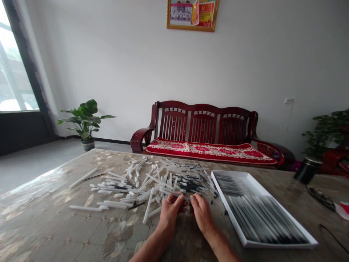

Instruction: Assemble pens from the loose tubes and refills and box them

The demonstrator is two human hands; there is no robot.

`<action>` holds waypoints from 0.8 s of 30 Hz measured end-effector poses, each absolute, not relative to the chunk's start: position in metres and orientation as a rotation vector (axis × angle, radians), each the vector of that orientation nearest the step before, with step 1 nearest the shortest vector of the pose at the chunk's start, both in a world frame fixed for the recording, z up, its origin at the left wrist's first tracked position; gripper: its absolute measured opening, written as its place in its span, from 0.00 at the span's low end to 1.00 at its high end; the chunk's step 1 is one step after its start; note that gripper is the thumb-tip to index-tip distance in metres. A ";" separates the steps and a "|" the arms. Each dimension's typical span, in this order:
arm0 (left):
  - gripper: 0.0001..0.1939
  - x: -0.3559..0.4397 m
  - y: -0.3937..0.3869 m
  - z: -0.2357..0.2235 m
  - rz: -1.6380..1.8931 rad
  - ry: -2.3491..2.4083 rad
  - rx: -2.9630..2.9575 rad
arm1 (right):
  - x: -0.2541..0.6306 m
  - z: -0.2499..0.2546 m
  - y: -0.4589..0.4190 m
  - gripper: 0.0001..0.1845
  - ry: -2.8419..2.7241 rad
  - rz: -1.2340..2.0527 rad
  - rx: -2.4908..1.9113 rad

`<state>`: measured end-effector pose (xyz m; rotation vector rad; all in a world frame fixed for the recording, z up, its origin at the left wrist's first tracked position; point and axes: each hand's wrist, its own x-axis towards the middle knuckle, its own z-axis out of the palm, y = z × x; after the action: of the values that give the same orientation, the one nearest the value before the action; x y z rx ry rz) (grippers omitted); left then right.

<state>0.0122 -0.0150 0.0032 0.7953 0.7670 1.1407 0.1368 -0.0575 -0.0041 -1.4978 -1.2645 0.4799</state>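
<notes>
My left hand (172, 211) is closed around a white pen barrel (171, 193), which slants across in front of its fingers. The barrel's right end reaches the fingertips of my right hand (201, 211). Those fingers are pinched together, and whatever small part they hold is hidden. Beyond both hands spreads a loose heap of white pen barrels (114, 203), with white pen caps (132, 169) at the back. Dark, thin pen parts (191, 185) lie just past my right hand. To the right, a white shallow box (242, 236) contains rows of pens (267, 218), blurred.
The patterned tabletop (73, 233) carries everything. A black canister (307, 170) and a dark cable (321, 198) are at the right. Behind the table stands a red wooden bench (204, 123); a potted plant (87, 122) is on the floor at left.
</notes>
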 end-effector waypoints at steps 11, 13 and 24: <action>0.23 0.012 -0.016 0.003 1.153 0.760 0.818 | 0.136 -0.003 -0.058 0.24 -1.228 0.591 -1.512; 0.23 0.012 -0.016 0.003 1.151 0.764 0.831 | 0.135 -0.003 -0.058 0.24 -1.236 0.603 -1.487; 0.22 0.013 -0.014 -0.005 1.172 0.716 1.005 | 0.133 -0.003 -0.057 0.30 -1.067 0.882 -1.448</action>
<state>0.0127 -0.0135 -0.0048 1.0054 0.7157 1.1717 0.1334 -0.0571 -0.0028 -1.4485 -1.0667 0.8815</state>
